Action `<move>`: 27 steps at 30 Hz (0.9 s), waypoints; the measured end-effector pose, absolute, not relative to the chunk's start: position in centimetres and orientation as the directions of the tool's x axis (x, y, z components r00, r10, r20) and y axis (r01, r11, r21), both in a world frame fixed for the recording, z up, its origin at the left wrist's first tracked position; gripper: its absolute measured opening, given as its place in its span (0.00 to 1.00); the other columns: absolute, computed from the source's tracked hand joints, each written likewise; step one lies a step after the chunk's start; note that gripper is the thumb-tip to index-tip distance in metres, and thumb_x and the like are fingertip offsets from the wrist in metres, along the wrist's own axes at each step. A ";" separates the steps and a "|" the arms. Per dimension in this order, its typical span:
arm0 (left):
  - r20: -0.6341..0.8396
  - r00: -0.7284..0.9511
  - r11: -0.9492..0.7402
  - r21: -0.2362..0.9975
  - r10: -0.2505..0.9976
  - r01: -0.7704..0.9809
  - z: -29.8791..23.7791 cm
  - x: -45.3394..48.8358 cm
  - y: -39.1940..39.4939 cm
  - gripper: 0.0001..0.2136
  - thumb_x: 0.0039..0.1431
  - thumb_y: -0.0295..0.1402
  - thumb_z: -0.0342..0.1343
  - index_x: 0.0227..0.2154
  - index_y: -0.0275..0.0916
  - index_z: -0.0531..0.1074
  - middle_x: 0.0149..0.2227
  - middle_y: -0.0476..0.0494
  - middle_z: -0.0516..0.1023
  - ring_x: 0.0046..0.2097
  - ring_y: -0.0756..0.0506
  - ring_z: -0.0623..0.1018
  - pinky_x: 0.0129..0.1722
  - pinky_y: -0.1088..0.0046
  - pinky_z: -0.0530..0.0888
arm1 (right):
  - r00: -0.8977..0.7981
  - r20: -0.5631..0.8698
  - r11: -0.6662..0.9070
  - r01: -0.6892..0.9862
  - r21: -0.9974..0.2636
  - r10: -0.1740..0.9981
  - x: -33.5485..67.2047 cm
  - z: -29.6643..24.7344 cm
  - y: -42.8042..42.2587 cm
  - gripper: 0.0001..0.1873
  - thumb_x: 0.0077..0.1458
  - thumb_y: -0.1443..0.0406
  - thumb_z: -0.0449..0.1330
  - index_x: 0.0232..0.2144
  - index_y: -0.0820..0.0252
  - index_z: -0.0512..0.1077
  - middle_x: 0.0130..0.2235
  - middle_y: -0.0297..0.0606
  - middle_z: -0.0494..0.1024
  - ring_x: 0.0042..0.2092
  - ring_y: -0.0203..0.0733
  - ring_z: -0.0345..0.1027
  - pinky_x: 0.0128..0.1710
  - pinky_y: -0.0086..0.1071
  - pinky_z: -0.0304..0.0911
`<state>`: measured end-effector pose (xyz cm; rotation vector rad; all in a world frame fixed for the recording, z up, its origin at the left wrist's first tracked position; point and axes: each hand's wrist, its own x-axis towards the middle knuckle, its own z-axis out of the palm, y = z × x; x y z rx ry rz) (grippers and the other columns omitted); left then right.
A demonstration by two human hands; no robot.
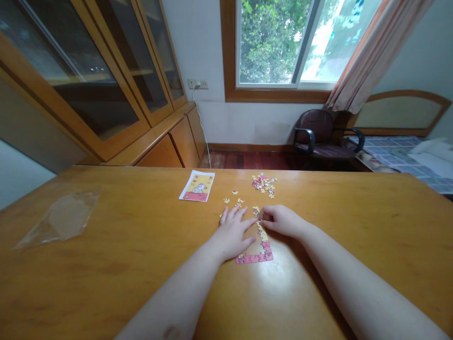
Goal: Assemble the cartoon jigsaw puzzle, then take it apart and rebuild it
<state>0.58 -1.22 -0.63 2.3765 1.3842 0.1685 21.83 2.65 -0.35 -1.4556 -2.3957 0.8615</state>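
Observation:
A partly joined jigsaw border (255,258) lies on the table, with a pink bottom row and a right side turning from pink to yellow. My left hand (232,233) rests flat with fingers spread, its index fingertip at the top of the right side. It hides the border's left part. My right hand (281,220) has thumb and fingers pinched at the upper end of that side, on a small puzzle piece mostly hidden by the fingers. Just beyond the fingertips is a yellow puzzle piece (255,210). Several loose pieces (227,200) lie past my left fingers.
A pile of puzzle pieces (264,184) lies near the table's far edge. Left of it is a picture card (197,186) with a white animal on yellow and pink. A clear plastic bag (63,217) lies at the left. Beyond the table (141,293) stand a cabinet and an armchair (318,134).

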 end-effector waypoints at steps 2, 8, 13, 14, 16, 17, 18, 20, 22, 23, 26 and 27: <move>-0.087 0.507 -0.442 0.379 0.857 0.813 -0.5 0.6 -1.2 0.26 0.55 0.45 0.54 0.58 0.55 0.62 0.66 0.43 0.53 0.67 0.33 0.49 0.63 0.44 0.42 | -0.486 -0.119 0.338 0.742 -0.579 0.866 21.8 -0.4 2.7 0.06 0.51 0.64 0.57 0.33 0.57 0.72 0.26 0.31 0.74 0.26 0.34 0.64 0.27 0.26 0.53; -0.088 0.508 -0.444 0.374 0.857 0.814 -0.5 0.6 -1.2 0.26 0.55 0.45 0.54 0.58 0.56 0.62 0.66 0.44 0.53 0.67 0.34 0.49 0.63 0.44 0.42 | -0.457 -0.142 0.298 0.754 -0.585 0.878 21.5 -0.3 2.5 0.06 0.49 0.61 0.60 0.31 0.57 0.71 0.26 0.31 0.74 0.26 0.34 0.64 0.26 0.27 0.53; -0.084 0.510 -0.449 0.366 0.856 0.815 -0.6 0.6 -1.2 0.26 0.55 0.45 0.54 0.58 0.55 0.62 0.66 0.42 0.53 0.67 0.34 0.49 0.63 0.44 0.42 | -0.454 -0.160 0.281 0.754 -0.594 0.877 21.4 -0.1 2.5 0.05 0.48 0.62 0.61 0.29 0.58 0.71 0.25 0.31 0.73 0.26 0.34 0.63 0.27 0.27 0.53; -0.085 0.510 -0.450 0.367 0.856 0.815 -0.6 0.6 -1.3 0.26 0.55 0.45 0.54 0.58 0.55 0.62 0.66 0.42 0.53 0.67 0.34 0.49 0.63 0.44 0.42 | -0.455 -0.160 0.279 0.748 -0.603 0.876 21.4 -0.1 2.5 0.05 0.49 0.62 0.60 0.29 0.58 0.71 0.25 0.31 0.73 0.26 0.34 0.64 0.27 0.27 0.54; -0.080 0.513 -0.452 0.369 0.855 0.812 -0.4 0.6 -1.3 0.25 0.55 0.44 0.54 0.58 0.54 0.63 0.66 0.41 0.53 0.67 0.34 0.49 0.63 0.45 0.42 | -0.461 -0.157 0.274 0.732 -0.623 0.873 21.5 -0.2 2.6 0.06 0.49 0.62 0.61 0.29 0.58 0.71 0.26 0.31 0.74 0.27 0.34 0.64 0.27 0.27 0.54; -0.074 0.515 -0.455 0.372 0.854 0.809 -0.4 0.6 -1.3 0.25 0.56 0.44 0.54 0.58 0.54 0.63 0.66 0.41 0.53 0.67 0.34 0.49 0.63 0.45 0.42 | -0.464 -0.157 0.272 0.726 -0.632 0.872 21.5 -0.3 2.6 0.06 0.48 0.62 0.61 0.29 0.58 0.71 0.26 0.31 0.74 0.27 0.34 0.64 0.27 0.27 0.54; -0.065 0.518 -0.460 0.375 0.853 0.805 -0.3 0.6 -1.3 0.25 0.56 0.43 0.54 0.58 0.54 0.62 0.66 0.42 0.53 0.67 0.35 0.49 0.63 0.45 0.42 | -0.468 -0.161 0.270 0.721 -0.638 0.869 21.6 -0.3 2.6 0.06 0.48 0.62 0.61 0.29 0.58 0.71 0.27 0.31 0.75 0.27 0.34 0.64 0.27 0.26 0.55; -0.051 0.528 -0.472 0.381 0.848 0.795 -0.3 0.6 -1.3 0.24 0.56 0.43 0.54 0.58 0.55 0.63 0.66 0.43 0.53 0.67 0.35 0.49 0.63 0.45 0.42 | -0.476 -0.164 0.269 0.711 -0.649 0.864 21.7 -0.4 2.6 0.05 0.48 0.63 0.60 0.29 0.59 0.71 0.27 0.31 0.75 0.27 0.34 0.65 0.27 0.26 0.55; -0.049 0.538 -0.480 0.388 0.842 0.787 -0.4 0.6 -1.3 0.24 0.56 0.43 0.54 0.57 0.56 0.63 0.66 0.45 0.54 0.67 0.35 0.48 0.63 0.44 0.41 | -0.470 -0.133 0.277 0.702 -0.656 0.873 21.8 -0.4 2.7 0.04 0.50 0.63 0.58 0.29 0.59 0.71 0.26 0.31 0.74 0.27 0.34 0.65 0.28 0.26 0.56; -0.052 0.543 -0.484 0.390 0.838 0.784 -0.4 0.6 -1.3 0.24 0.56 0.43 0.54 0.57 0.56 0.64 0.66 0.45 0.54 0.67 0.34 0.48 0.63 0.43 0.41 | -0.452 -0.098 0.287 0.704 -0.650 0.886 21.8 -0.5 2.7 0.05 0.52 0.64 0.57 0.30 0.59 0.71 0.26 0.32 0.74 0.27 0.34 0.65 0.28 0.27 0.57; -0.049 0.557 -0.497 0.390 0.829 0.775 -0.6 0.6 -1.3 0.23 0.56 0.43 0.54 0.56 0.57 0.64 0.66 0.46 0.54 0.67 0.34 0.47 0.63 0.43 0.41 | -0.413 0.082 0.382 0.725 -0.574 0.907 22.0 -0.7 2.9 0.07 0.54 0.66 0.55 0.32 0.59 0.72 0.30 0.35 0.75 0.33 0.37 0.67 0.35 0.30 0.60; -0.040 0.559 -0.503 0.388 0.828 0.772 -0.6 0.6 -1.3 0.23 0.56 0.44 0.54 0.56 0.56 0.65 0.65 0.46 0.54 0.67 0.34 0.48 0.63 0.43 0.41 | -0.427 0.139 0.430 0.723 -0.540 0.893 22.1 -0.8 3.1 0.07 0.53 0.67 0.55 0.33 0.59 0.73 0.32 0.37 0.76 0.35 0.39 0.67 0.38 0.31 0.61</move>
